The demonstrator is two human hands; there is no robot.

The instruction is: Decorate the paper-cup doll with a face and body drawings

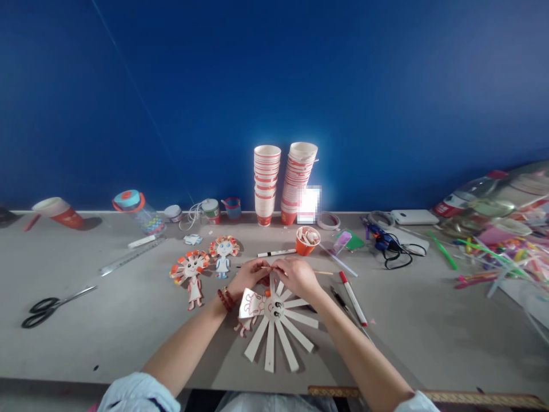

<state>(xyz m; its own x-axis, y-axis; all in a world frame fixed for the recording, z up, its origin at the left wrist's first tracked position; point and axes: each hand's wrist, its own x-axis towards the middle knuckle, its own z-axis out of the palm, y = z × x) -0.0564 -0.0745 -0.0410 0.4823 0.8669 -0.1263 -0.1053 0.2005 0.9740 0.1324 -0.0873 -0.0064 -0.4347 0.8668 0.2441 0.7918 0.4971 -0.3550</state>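
A cut-open paper cup (273, 309) lies in front of me, its white strips fanned out like rays around a round base with a drawn smiling face. At its far side my left hand (251, 276) and my right hand (295, 274) meet, fingertips pinched together on the end of one strip. The fingers partly hide that strip's tip. A paper doll body (251, 305) with red outlines sits against the cup's left side. Two finished-looking dolls with curled orange hair, one in a red-edged dress (194, 290) and one in blue (223, 264), lie to the left.
Two tall paper cup stacks (266, 183) stand by the blue wall, with a scrap-filled cup (307, 241) before them. Scissors (51, 306) lie left, a red marker (354, 300) right. A glue gun (384, 237) with its cord and piled straws (514, 252) are further right.
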